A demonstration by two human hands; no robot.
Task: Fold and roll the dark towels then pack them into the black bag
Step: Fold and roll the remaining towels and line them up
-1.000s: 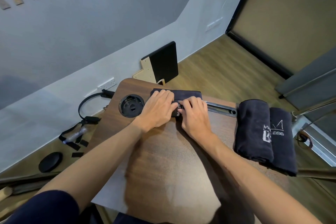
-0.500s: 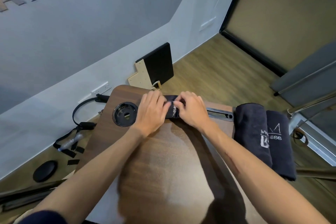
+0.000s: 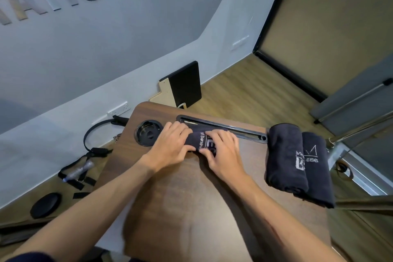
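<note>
A grey wall [image 3: 106,49] with raised letters reading "ATION" fills the upper part of the view, meeting a wood-plank floor [image 3: 244,95]. In front of the person stands a dark wood-grain table [image 3: 191,208], its far edge fitted with a round black cup recess [image 3: 148,133] and a long black slot [image 3: 240,131].

At the right edge of the table lie two rolled dark towels [image 3: 297,161], touching side by side, white printed lettering showing on each.

A black panel with a pale wooden side [image 3: 182,86] leans against the wall just beyond the table. On the floor to the left lie a tangle of black straps [image 3: 93,149] and, nearer the person, a round black disc [image 3: 45,205].

At the far middle of the table, just before the slot, sits the third dark towel [image 3: 203,140], rolled into a small bundle with white lettering on its upper face. The left hand [image 3: 170,147] lies over its left end, fingers curved down onto the cloth and thumb at the near edge. The right hand [image 3: 223,151] covers its right end, fingertips bent and pressing into the roll. Both hands hold the bundle; bare forearms run back toward the person.

The black bag cannot be identified with certainty.
</note>
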